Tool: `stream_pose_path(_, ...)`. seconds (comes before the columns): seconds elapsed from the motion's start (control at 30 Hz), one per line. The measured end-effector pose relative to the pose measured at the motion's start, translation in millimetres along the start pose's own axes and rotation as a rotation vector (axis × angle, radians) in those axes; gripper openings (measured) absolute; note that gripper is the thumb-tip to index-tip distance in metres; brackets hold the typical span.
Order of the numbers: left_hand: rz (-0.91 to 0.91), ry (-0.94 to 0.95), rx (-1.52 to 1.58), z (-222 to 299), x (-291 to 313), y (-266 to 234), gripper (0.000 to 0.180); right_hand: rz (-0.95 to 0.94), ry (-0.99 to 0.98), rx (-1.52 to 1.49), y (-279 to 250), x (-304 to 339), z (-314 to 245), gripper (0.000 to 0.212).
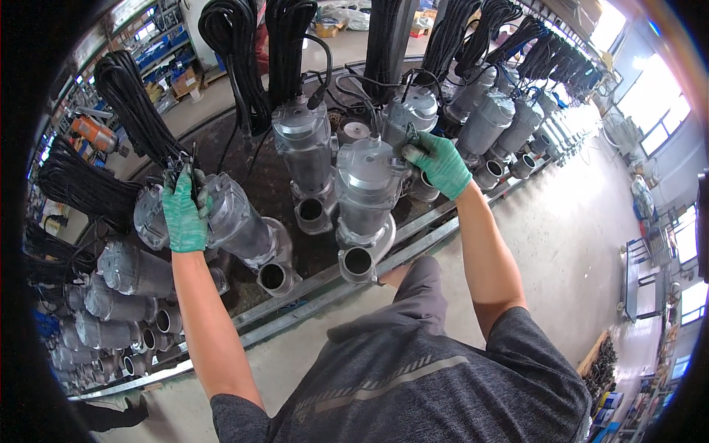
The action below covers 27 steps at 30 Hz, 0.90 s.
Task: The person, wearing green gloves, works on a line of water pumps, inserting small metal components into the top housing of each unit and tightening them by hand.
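Note:
My left hand (185, 213), in a green and white knitted glove with dark fingertips, is closed at the top of a tilted silver pump (238, 223). A small dark metal piece (177, 164) sticks up past its fingers; its kind is unclear. My right hand (441, 164), gloved alike, is closed beside the upper part of an upright silver pump (365, 184). Its fingertips pinch near a small dark metal piece (410, 133), too small to name. Another silver pump (304, 148) stands between my hands, and one more pump (411, 108) is just behind my right hand.
The pumps stand on a dark, metal-edged bench (317, 284). Thick coils of black cable (236, 66) hang above them. Several more pumps (125, 269) crowd the left; others (487, 122) line the right. An orange tool (96, 134) hangs at far left. Grey floor (569, 244) spreads right.

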<state>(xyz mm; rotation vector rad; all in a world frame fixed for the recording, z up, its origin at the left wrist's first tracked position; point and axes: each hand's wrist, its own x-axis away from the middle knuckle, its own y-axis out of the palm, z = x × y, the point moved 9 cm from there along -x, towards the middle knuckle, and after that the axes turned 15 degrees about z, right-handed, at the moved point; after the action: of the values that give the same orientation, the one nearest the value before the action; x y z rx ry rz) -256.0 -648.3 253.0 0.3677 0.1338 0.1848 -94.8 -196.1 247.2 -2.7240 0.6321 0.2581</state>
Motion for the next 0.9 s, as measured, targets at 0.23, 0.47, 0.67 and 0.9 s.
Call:
stream_pose_path(0.23,-0.022,-0.022,0.007,-4,-7,-4,0.014,-0.049,-0.029,-0.286,-6,6,-37,0.039)
stream_pose_path(0.47,-0.012,-0.023,0.010,-3,-5,-3,0.016,-0.085,-0.209,-0.080,0,-13,-61,0.062)
stream_pose_path(0.67,-0.003,-0.003,-0.009,0,2,1,0.017,0.066,-0.365,0.065,2,-14,-54,0.043)
stream_pose_path(0.9,-0.012,0.006,-0.002,-1,-2,-1,0.017,-0.046,-0.207,-0.097,13,-16,-47,0.039)
